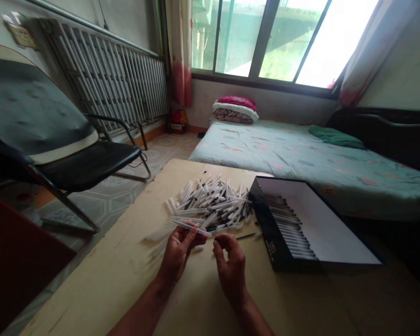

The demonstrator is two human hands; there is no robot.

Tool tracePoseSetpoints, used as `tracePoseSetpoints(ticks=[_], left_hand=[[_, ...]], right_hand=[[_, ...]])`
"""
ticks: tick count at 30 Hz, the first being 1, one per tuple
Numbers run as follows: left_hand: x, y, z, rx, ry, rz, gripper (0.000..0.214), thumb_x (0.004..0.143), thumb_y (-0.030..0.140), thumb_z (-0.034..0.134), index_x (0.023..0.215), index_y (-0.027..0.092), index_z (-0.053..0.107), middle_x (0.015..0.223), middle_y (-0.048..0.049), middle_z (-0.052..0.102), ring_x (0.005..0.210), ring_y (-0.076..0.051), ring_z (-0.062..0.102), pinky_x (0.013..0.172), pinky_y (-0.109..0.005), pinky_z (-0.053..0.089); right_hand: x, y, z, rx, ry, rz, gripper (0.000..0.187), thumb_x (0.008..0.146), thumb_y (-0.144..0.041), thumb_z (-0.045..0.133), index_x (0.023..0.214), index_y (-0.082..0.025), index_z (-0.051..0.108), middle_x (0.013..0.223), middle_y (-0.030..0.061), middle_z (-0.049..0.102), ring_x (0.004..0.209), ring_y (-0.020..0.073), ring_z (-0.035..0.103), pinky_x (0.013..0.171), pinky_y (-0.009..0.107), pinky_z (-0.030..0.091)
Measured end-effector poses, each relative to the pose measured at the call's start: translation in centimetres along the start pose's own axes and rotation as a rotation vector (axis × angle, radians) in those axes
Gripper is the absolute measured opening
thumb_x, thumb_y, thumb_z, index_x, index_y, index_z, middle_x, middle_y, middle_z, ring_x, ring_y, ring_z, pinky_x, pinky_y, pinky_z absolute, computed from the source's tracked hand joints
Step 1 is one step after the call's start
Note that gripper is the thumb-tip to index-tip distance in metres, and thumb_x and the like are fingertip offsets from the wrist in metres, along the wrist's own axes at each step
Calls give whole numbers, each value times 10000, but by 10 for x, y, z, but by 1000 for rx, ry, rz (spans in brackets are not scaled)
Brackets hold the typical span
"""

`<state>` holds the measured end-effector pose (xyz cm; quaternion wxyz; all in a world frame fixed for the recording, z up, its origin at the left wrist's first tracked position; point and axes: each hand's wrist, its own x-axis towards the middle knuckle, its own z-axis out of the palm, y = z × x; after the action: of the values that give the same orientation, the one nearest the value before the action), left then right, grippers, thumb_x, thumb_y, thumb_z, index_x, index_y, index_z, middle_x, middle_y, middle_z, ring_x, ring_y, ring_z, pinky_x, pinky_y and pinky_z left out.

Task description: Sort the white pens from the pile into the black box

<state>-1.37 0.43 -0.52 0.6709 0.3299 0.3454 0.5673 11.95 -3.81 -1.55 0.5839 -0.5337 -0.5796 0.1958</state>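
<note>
Row of pens lies in open box while left hand pinches a white tube

The dark-sided, pale-lined box holds slim pens side by side along its left wall, which seems to cover their left ends; the rest of its floor is bare. The tube sits between left thumb and fingers, just in front of a loose pile of white tubes and dark parts on the table. The right hand curls its fingers narrowly near the tube's right end; whether they grip anything cannot be told. Tubes left of the left hand are blurred. A thin dark rod lies between right hand and box. Beyond stand a bed and a chair, the chair cut off at left.
</note>
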Motion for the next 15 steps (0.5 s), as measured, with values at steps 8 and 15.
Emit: tracePoseSetpoints(ticks=[8, 15], left_hand=[[-1, -2, 2, 14, -41, -30, 276, 727, 270, 710, 891, 159, 518, 794, -47, 736, 716, -192, 703, 671, -286, 538], [0, -5, 0, 21, -67, -20, 251, 745, 269, 695, 891, 164, 520, 809, -47, 733, 731, -195, 702, 685, -300, 542]], right_hand=[[0, 5, 1, 98, -19, 89, 104, 841, -221, 553, 932, -185, 587, 799, 20, 625, 697, 135, 599, 654, 253, 494], [-1, 3, 3, 230, -17, 215, 138, 846, -283, 566, 926, -175, 598, 763, 17, 657, 606, 125, 630, 586, 229, 501]])
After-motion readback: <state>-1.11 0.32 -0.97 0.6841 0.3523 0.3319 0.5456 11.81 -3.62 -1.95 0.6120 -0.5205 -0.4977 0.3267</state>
